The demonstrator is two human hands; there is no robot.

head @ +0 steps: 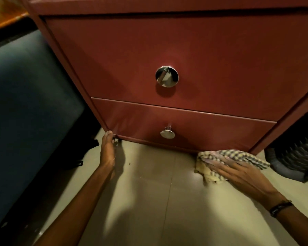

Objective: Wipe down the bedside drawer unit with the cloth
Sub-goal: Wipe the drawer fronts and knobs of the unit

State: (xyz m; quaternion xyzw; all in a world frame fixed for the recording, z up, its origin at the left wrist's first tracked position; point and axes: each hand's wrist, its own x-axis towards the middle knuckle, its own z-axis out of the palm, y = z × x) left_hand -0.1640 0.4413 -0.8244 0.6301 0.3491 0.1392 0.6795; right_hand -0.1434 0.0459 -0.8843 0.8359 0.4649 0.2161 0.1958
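Note:
A dark red bedside drawer unit [185,50] fills the upper frame, with two drawers, each with a round chrome knob: upper knob [167,76], lower knob [167,133]. My left hand [107,151] reaches to the unit's bottom left corner, fingertips touching its lower edge. My right hand [242,176] lies flat, fingers spread, on a crumpled checked cloth [226,158]. The cloth rests on the floor against the unit's bottom edge, near its right corner.
Beige floor tiles [158,201] lie in front of the unit. A dark blue padded bed side [25,103] stands at the left. A dark ribbed basket-like object [295,151] sits at the right. A small chrome foot [116,142] shows under the left corner.

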